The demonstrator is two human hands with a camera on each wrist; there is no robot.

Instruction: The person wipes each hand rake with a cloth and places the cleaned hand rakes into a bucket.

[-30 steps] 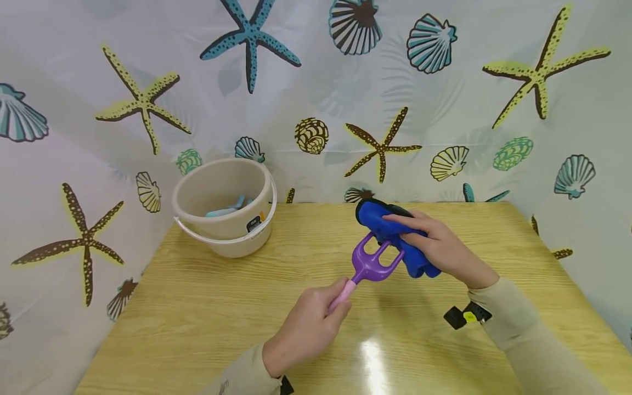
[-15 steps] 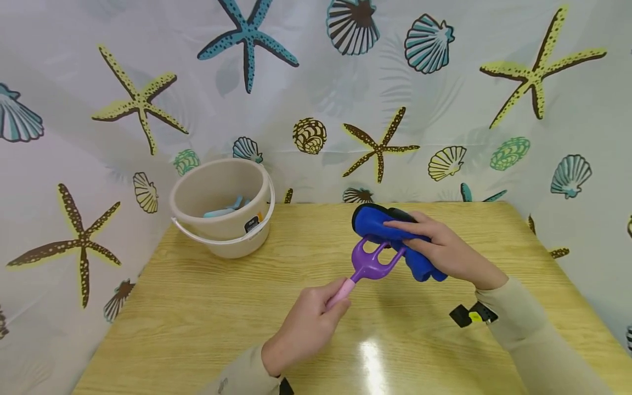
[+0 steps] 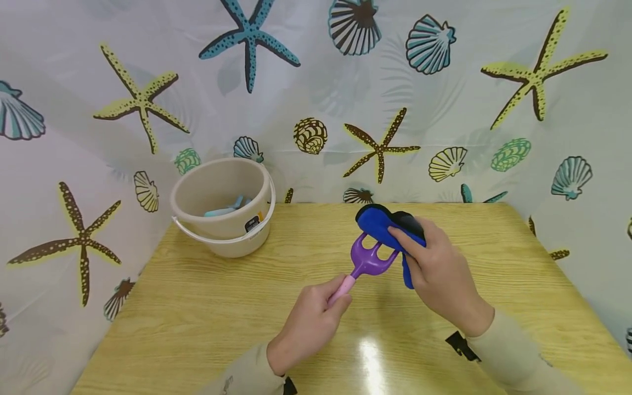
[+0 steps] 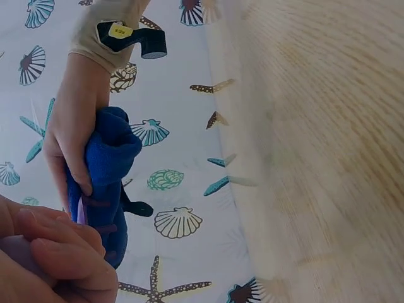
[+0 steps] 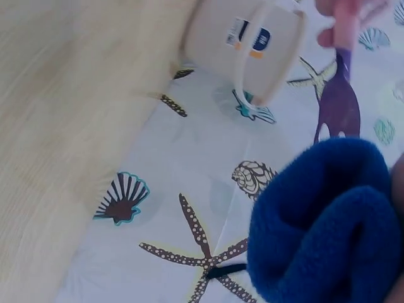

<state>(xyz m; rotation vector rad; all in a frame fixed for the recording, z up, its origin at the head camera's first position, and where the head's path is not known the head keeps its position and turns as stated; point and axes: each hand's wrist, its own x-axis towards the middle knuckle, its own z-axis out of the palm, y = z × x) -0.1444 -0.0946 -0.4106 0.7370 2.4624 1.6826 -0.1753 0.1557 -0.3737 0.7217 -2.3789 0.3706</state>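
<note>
My left hand (image 3: 311, 321) grips the pink handle of a purple toy fork (image 3: 367, 260), a three-tined hand rake, over the middle of the table. A blue plush cloth (image 3: 377, 225) with black edging is bunched in my right hand (image 3: 446, 274), whose fingers hold it around the ends of the tines. In the right wrist view the cloth (image 5: 328, 221) shows as a thick folded roll in front of the fork's head (image 5: 339, 107). From the left wrist, the cloth (image 4: 110, 158) covers the tine tips, and part of it hangs down.
A beige bucket (image 3: 227, 233) with a white handle stands at the back left of the wooden table (image 3: 207, 312). Light blue items (image 3: 222, 211) lie inside it. A curtain (image 3: 296, 66) printed with starfish and shells encloses the back and sides.
My right hand has turned over the cloth and shifted its grip, with its wrist moving lower. The cloth has folded differently around the tines. The left hand with the fork stays nearly still.
</note>
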